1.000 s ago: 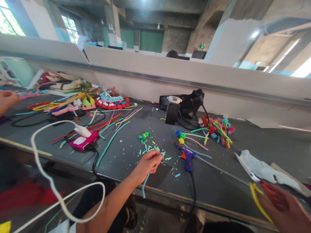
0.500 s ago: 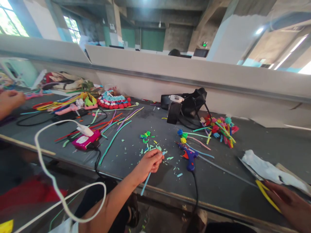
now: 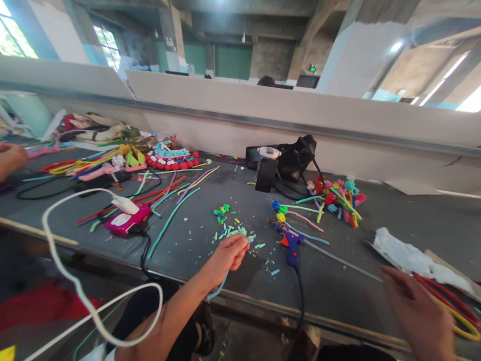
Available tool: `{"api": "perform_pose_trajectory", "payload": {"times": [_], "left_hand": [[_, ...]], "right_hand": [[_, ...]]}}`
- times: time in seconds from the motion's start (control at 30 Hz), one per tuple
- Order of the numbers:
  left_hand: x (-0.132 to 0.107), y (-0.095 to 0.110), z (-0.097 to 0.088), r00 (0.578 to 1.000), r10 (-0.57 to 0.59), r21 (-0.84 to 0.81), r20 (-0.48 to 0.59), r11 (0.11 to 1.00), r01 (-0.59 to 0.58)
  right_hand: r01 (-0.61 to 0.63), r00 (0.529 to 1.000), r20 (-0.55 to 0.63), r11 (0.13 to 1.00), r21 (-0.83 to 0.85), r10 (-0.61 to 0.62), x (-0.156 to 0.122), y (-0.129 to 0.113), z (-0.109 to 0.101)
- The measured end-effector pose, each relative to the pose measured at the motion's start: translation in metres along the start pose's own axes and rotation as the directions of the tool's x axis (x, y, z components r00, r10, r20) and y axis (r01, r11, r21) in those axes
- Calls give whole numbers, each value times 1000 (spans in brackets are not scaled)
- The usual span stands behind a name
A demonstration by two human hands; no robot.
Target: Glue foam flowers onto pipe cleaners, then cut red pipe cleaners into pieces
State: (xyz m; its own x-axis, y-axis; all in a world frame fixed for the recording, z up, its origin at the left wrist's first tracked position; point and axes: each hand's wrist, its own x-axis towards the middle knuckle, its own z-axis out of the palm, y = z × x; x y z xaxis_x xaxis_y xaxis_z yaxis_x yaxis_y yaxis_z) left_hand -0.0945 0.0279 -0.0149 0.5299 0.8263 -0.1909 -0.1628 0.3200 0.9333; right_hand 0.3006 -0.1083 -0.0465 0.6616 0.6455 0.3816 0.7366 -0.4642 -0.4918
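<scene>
My left hand (image 3: 230, 253) is closed, thumb and fingers pinching a light-blue pipe cleaner (image 3: 220, 288). Its short tip shows past the fingertips, and the longer end hangs below the hand by the table edge. At the right, my right hand (image 3: 419, 311) hovers slightly blurred, fingers loosely curled and apart, with nothing visible in them. Beside it lies a looped red and yellow thing (image 3: 466, 328), partly behind the hand; its kind is unclear. Small green and blue clippings (image 3: 235, 231) lie just beyond my left hand. A blue glue gun (image 3: 293, 248) rests between my hands.
Yellow, green and blue pompom flowers (image 3: 281, 217) lie by the glue gun. Behind are a bunch of coloured flowers (image 3: 338, 198) and a black bag (image 3: 300, 158). A pink power adapter (image 3: 126, 220) with white cable stands left. Another person's hand (image 3: 11, 159) shows far left.
My right hand has moved left, away from the red and yellow thing, which now lies beside it. My left hand keeps its pinch; the pipe cleaner's hanging end has swung left.
</scene>
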Motion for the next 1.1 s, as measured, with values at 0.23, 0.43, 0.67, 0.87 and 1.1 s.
{"api": "perform_pose_trajectory", "payload": {"times": [0.23,0.43,0.67,0.87,1.1], "left_hand": [[0,-5,1,999,39,136,7,990,-39],[-3,1,7,999,33,260,18,965,-37],[-5,-1,8,995,90,424,45,900,-101],[-1,-6,9,995,98,421,18,902,-97],[6,-12,19,952,303,525,-45,818,-235]], "right_hand": [[106,842,503,974,201,-196,-33,-125,32],[205,861,493,973,-111,-125,-43,-170,49],[141,899,433,978,-156,-60,-48,-169,52],[74,923,383,990,-119,-23,-47,-166,54],[35,924,379,999,30,-44,-38,-148,54]]}}
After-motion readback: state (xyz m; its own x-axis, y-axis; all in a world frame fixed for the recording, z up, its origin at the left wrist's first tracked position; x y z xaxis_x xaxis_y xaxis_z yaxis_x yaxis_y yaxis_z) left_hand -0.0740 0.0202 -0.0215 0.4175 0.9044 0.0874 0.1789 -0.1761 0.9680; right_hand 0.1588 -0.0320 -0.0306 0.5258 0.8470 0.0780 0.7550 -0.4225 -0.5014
